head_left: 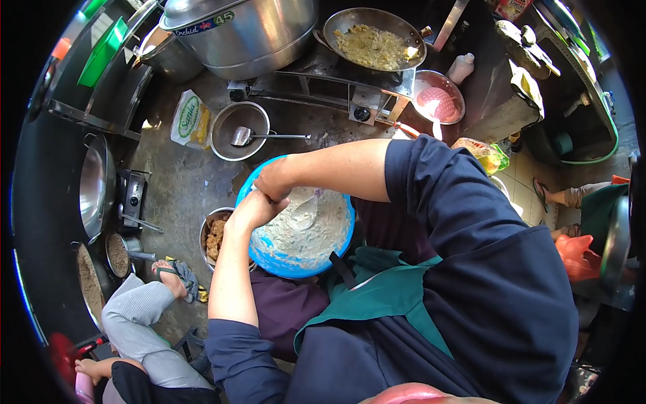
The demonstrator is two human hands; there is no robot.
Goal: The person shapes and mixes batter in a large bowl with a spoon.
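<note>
My left hand (256, 210) and my right hand (274, 179) meet over the left rim of a blue basin (346, 250). Thick pale batter (303, 225) with small coloured flecks fills much of it, and smears line the inner wall. The left hand's fingers are curled in against the right hand. Behind the left hand, the right hand's fingers are hidden, so what either one holds does not show. Below my left forearm, a metal bowl with brown fried pieces (214, 237) stands beside the basin.
Ahead, a wok (410, 54) of bubbling oil and fritters sits on a burner near a large steamer pot (249, 40). A metal bowl (219, 145) holds a spatula (243, 137) beside an oil pouch (188, 120). A pink strainer (436, 104) lies right. Another person's leg (138, 303) is at left.
</note>
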